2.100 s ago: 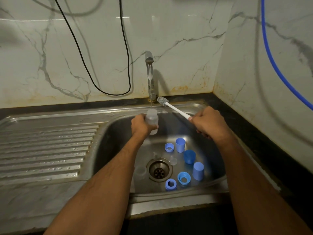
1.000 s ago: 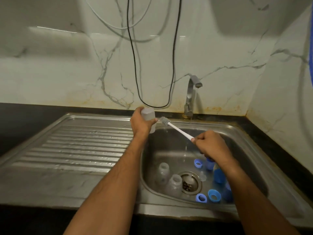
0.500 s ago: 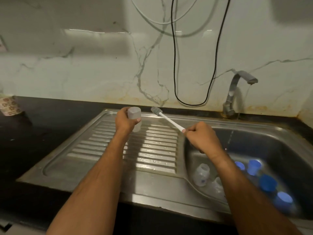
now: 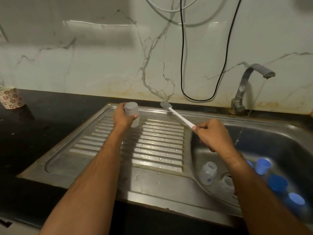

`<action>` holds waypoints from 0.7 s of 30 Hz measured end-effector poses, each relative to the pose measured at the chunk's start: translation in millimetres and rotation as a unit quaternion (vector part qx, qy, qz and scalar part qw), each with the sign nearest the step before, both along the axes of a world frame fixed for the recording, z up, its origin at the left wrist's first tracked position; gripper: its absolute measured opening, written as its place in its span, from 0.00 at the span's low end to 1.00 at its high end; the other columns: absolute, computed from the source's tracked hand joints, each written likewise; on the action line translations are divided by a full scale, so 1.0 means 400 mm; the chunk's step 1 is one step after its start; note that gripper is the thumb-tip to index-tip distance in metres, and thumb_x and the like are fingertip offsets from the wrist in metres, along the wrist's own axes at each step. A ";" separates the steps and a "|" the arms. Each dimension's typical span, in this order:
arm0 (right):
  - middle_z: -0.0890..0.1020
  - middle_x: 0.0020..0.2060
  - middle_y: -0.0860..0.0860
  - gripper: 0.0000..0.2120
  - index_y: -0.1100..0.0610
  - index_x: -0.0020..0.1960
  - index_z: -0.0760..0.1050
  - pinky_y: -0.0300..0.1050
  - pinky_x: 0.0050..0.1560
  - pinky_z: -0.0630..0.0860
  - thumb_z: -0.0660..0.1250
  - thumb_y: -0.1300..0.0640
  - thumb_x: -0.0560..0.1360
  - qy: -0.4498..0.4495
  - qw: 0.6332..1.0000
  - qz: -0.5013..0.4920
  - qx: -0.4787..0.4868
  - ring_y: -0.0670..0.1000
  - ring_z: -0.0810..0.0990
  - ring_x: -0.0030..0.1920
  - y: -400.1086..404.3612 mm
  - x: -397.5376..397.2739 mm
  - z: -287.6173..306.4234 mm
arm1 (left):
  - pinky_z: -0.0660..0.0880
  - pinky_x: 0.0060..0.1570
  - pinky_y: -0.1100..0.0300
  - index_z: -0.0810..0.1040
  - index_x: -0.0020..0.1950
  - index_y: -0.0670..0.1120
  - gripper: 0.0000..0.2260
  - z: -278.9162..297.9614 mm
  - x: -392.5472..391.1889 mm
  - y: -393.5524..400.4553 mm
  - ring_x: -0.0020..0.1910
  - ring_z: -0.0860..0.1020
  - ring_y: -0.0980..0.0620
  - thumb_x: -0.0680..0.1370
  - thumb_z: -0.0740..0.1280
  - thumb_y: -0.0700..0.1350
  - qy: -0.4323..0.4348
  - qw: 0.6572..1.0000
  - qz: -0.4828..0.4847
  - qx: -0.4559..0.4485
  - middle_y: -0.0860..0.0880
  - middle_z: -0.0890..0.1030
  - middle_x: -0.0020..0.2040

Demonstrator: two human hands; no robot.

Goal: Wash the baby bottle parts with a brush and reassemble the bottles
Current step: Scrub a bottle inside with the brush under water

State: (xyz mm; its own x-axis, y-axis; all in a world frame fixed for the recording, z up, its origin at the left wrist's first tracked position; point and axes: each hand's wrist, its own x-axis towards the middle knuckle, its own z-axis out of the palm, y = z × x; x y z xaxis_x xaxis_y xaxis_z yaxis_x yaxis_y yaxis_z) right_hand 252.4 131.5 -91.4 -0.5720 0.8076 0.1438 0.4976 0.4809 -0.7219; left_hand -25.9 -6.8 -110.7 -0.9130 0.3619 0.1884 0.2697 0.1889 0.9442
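Holding an inverted bottle (image 4: 131,114) over the draining board (image 4: 152,143), our left hand (image 4: 122,117) grips it; right hand (image 4: 211,134) clasps the brush (image 4: 176,114). Risk: wet plastic slips, bottle drops.

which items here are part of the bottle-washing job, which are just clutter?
Job:
left hand gripping inverted bottle
right hand gripping brush
bottles in basin
blue parts
tap, running
sink

Lying about:
floral paper cup
black cable
white cable
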 end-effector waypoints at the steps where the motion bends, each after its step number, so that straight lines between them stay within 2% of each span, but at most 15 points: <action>1: 0.81 0.32 0.48 0.09 0.50 0.51 0.84 0.46 0.34 0.74 0.67 0.48 0.80 0.000 1.000 0.001 -0.001 0.50 0.78 0.33 0.002 0.000 -0.002 | 0.77 0.62 0.43 0.72 0.70 0.45 0.28 0.001 0.000 0.002 0.62 0.76 0.43 0.72 0.77 0.37 -0.001 1.000 -0.001 -0.001 0.44 0.77 0.66; 13: 0.80 0.33 0.47 0.09 0.51 0.53 0.84 0.44 0.34 0.72 0.67 0.48 0.81 -0.004 1.000 0.006 -0.014 0.48 0.77 0.33 0.003 0.002 -0.007 | 0.75 0.65 0.43 0.71 0.71 0.42 0.30 -0.004 0.010 -0.008 0.66 0.74 0.42 0.71 0.76 0.34 -0.028 0.999 -0.022 -0.016 0.43 0.76 0.68; 21: 0.78 0.31 0.45 0.08 0.49 0.52 0.84 0.43 0.33 0.70 0.67 0.48 0.81 0.003 1.000 0.003 -0.010 0.47 0.75 0.31 0.010 0.008 -0.015 | 0.78 0.61 0.46 0.70 0.72 0.41 0.32 -0.004 0.012 -0.031 0.65 0.76 0.42 0.70 0.77 0.33 -0.057 0.998 -0.011 -0.001 0.42 0.77 0.68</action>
State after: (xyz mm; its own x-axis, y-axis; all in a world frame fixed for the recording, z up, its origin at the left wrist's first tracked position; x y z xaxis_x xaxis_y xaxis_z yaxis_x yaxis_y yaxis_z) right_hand 255.6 135.5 -97.6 -0.5763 0.8068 0.1303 0.4907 0.4691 -0.7343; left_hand -21.2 -19.0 -112.1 -0.9201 0.3829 0.0824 0.1644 0.1868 0.9685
